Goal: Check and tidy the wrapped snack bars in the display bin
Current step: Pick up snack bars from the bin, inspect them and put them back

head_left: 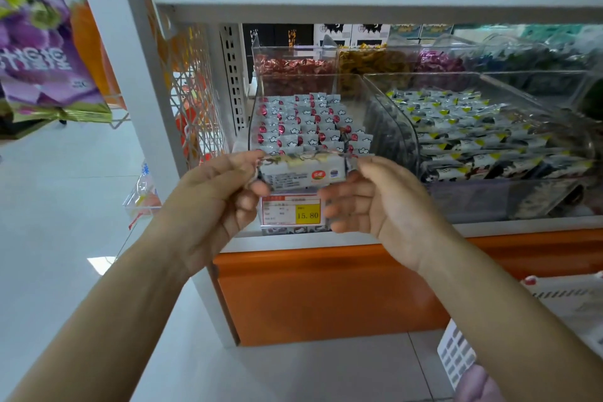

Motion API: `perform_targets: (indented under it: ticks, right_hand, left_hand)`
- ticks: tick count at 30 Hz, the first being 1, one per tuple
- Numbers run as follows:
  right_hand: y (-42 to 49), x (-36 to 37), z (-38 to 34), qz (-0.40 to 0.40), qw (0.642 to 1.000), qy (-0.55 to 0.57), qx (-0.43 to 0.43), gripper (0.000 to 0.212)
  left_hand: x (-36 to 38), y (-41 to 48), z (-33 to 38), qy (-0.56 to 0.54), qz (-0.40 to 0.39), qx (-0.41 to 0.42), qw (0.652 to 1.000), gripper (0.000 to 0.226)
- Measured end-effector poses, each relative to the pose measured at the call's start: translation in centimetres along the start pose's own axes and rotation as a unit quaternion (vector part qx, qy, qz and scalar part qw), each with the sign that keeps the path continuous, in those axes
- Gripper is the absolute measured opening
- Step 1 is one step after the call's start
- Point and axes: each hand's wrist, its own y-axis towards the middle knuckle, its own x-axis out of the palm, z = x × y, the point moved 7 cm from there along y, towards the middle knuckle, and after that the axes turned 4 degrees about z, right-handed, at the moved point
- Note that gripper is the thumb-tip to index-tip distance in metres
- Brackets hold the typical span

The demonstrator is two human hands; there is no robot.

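One wrapped snack bar (301, 174), white with a red logo and small print, is held level in front of the clear display bin (256, 127). My left hand (222, 192) pinches its left end between thumb and fingers. My right hand (368, 196) holds its right end, thumb on top and fingers curled underneath. Inside the bin lie rows of matching bars (310, 121) in white wrappers with red dots and cloud marks. The bar hides part of the bin's front lip.
A price tag (292, 210) reading 15.80 hangs below the bin. A second clear bin (554, 192) of black, white and yellow bars stands to the right. Candy bins (293, 68) sit behind, a shelf (359, 5) above, an orange base (326, 297) below, hanging bags (42, 68) at left.
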Motion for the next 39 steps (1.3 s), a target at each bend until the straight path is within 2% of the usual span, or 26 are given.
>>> perform_targets:
  ticks: [1, 3, 6, 9, 11, 13, 14, 17, 20, 22, 27, 29, 31, 33, 34, 35, 37, 39]
  right_hand:
    - [0.1, 0.0, -0.2, -0.009, 1.000, 0.004, 0.005, 0.030]
    - [0.3, 0.0, -0.7, -0.017, 1.000, -0.006, -0.003, 0.032]
    - [0.8, -0.3, -1.9, 0.005, 0.999, -0.004, -0.051, 0.020]
    - [2.0, -0.6, -3.9, 0.047, 0.992, 0.001, -0.118, 0.013]
    - [3.0, -0.3, -5.5, 0.068, 0.981, -0.045, -0.173, 0.010]
    - [4.0, 0.5, -6.6, 0.075, 0.969, -0.103, -0.209, 0.008]
    - [4.4, 1.0, -6.8, 0.072, 0.963, -0.133, -0.221, 0.011]
    - [5.5, 2.6, -7.0, 0.058, 0.936, -0.233, -0.257, 0.018]
    - [6.2, 3.8, -6.7, 0.034, 0.906, -0.320, -0.274, 0.014]
    - [6.7, 4.6, -6.4, 0.014, 0.887, -0.372, -0.275, 0.019]
    - [7.4, 7.0, -5.0, -0.023, 0.857, -0.428, -0.287, 0.025]
    - [7.4, 7.8, -4.0, -0.034, 0.832, -0.470, -0.294, 0.025]
    - [7.3, 8.3, -3.1, -0.043, 0.780, -0.540, -0.312, 0.017]
    - [7.2, 8.6, -2.3, -0.059, 0.689, -0.637, -0.341, 0.014]
    - [7.4, 8.6, -2.0, -0.074, 0.658, -0.667, -0.342, 0.018]
    - [7.6, 8.5, -1.9, -0.088, 0.645, -0.682, -0.333, 0.021]
    - [8.2, 8.5, -2.0, -0.108, 0.642, -0.691, -0.314, 0.023]
    - [9.1, 8.8, -2.6, -0.107, 0.673, -0.670, -0.294, 0.023]
  left_hand:
    - [0.2, -0.2, 0.6, 0.080, 0.000, 0.050, 0.996, 0.021]
    - [1.0, -0.6, 1.6, 0.225, -0.002, 0.147, 0.963, 0.023]
    - [1.9, -0.7, 2.6, 0.332, 0.013, 0.234, 0.914, 0.021]
    - [1.0, 0.2, 3.7, 0.381, 0.085, 0.278, 0.878, 0.024]
    - [0.5, 0.7, 4.5, 0.474, 0.125, 0.309, 0.815, 0.027]
    - [0.4, 1.1, 4.3, 0.573, 0.127, 0.322, 0.743, 0.028]
    - [0.4, 1.3, 3.9, 0.600, 0.119, 0.319, 0.724, 0.027]
    - [0.2, 1.4, 3.1, 0.636, 0.107, 0.305, 0.701, 0.029]
    - [0.4, 1.6, 2.6, 0.680, 0.092, 0.313, 0.657, 0.028]
    - [0.4, 1.9, 2.3, 0.684, 0.087, 0.313, 0.654, 0.023]
    - [0.2, 2.0, 2.1, 0.629, 0.074, 0.323, 0.703, 0.007]
    - [0.1, 1.9, 2.2, 0.613, 0.067, 0.331, 0.714, 0.006]
    - [-0.2, 2.0, 2.7, 0.595, 0.064, 0.337, 0.727, 0.009]
    - [-0.5, 2.0, 3.4, 0.582, 0.075, 0.344, 0.733, 0.014]
    - [-0.6, 2.1, 3.7, 0.580, 0.083, 0.347, 0.733, 0.017]
    - [-0.8, 2.1, 3.9, 0.579, 0.090, 0.347, 0.732, 0.021]
    - [-0.9, 2.3, 4.0, 0.579, 0.094, 0.345, 0.733, 0.028]
    - [-0.9, 2.4, 3.9, 0.577, 0.095, 0.344, 0.734, 0.031]
